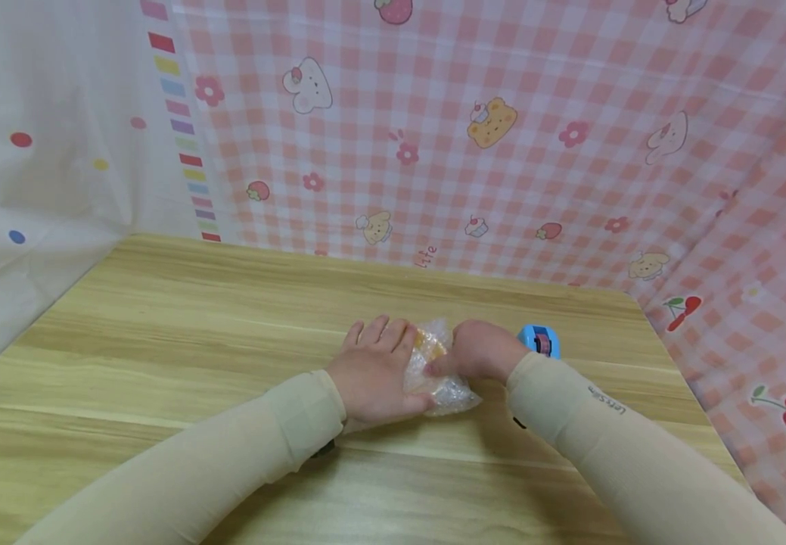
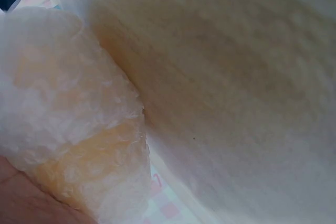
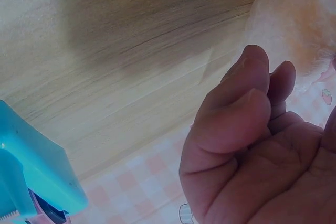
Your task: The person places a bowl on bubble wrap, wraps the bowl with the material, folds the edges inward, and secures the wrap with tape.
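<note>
A bundle of clear bubble wrap point(image 1: 452, 393) lies on the table, with something orange-yellow showing through it. My left hand point(image 1: 372, 375) rests on its left part, fingers straight and spread and thumb across the near side. At the right of the bundle is my right hand point(image 1: 484, 350), one digit reaching onto the wrap. In the right wrist view, several fingers point(image 3: 231, 129) curl loosely with nothing visible inside them, beside the bubble wrap point(image 3: 294, 30). Whether the thumb and index pinch the wrap is hidden. The left wrist view shows the bubble wrap point(image 2: 68, 87) close up.
Just beyond the right wrist stands a blue tape dispenser point(image 1: 541, 341), its toothed cutter visible in the right wrist view. The wood-grain table point(image 1: 195, 325) meets a pink checked cloth point(image 1: 365, 151) at the back and right, and a pale dotted cloth point(image 1: 45, 189) at the left.
</note>
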Available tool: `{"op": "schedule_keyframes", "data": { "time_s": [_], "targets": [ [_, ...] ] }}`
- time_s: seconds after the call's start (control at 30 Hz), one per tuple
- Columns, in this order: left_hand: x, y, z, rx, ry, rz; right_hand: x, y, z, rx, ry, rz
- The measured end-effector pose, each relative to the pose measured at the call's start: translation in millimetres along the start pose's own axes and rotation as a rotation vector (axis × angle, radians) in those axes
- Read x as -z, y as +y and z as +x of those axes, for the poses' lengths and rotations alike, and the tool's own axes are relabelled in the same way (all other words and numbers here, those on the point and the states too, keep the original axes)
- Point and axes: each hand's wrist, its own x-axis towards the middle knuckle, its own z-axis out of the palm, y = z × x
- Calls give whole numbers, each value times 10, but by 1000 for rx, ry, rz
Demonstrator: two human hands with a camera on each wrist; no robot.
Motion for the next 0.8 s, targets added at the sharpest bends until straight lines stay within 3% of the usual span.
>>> {"op": "schedule_keyframes", "data": {
  "time_s": [0.8],
  "targets": [
    [13, 0, -3, -12, -2, 4, -28, 175, 23, 29, -4, 127]
  ]
}}
